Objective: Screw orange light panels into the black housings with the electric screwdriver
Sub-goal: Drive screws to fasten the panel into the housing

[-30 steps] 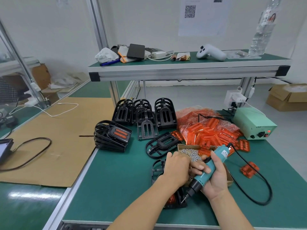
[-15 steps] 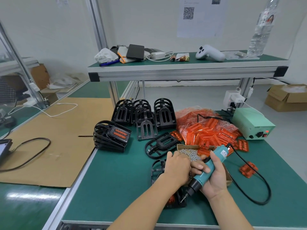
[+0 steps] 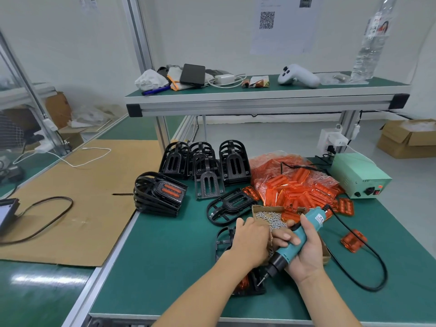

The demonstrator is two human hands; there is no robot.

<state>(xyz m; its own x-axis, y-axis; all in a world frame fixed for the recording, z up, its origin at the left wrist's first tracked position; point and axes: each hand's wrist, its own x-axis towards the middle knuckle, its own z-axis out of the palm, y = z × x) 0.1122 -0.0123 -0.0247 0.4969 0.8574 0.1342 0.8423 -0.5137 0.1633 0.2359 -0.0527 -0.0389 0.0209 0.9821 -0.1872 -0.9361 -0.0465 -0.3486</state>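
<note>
The green workbench (image 3: 165, 260) fills the lower half of the frame, with a raised shelf (image 3: 259, 100) across the upper middle. At centre right lies a bag of orange light panels (image 3: 295, 182), many spilling toward a pale green power supply (image 3: 358, 180) at the right edge. Left of the bag, empty black housings (image 3: 233, 161) stand in stacks, one more lies flat (image 3: 228, 206) in front of them, and a separate pile at centre left (image 3: 158, 194) shows orange inserts in its top piece, which I judge to be finished work. By that count only a small part looks done; most housings and nearly all panels remain.

In the lower middle, the housing in hand (image 3: 247, 284) lies on the mat, largely covered by the forearms, an orange panel showing at its near end. The right hand (image 3: 304, 253) has its fingers wrapped round the teal electric screwdriver (image 3: 295, 241), bit angled down toward that housing. The left hand (image 3: 252, 241) is curled at the edge of the cardboard box of screws (image 3: 269, 215); whether it pinches a screw I cannot tell. One stray orange panel (image 3: 354, 240) lies at the right.
</note>
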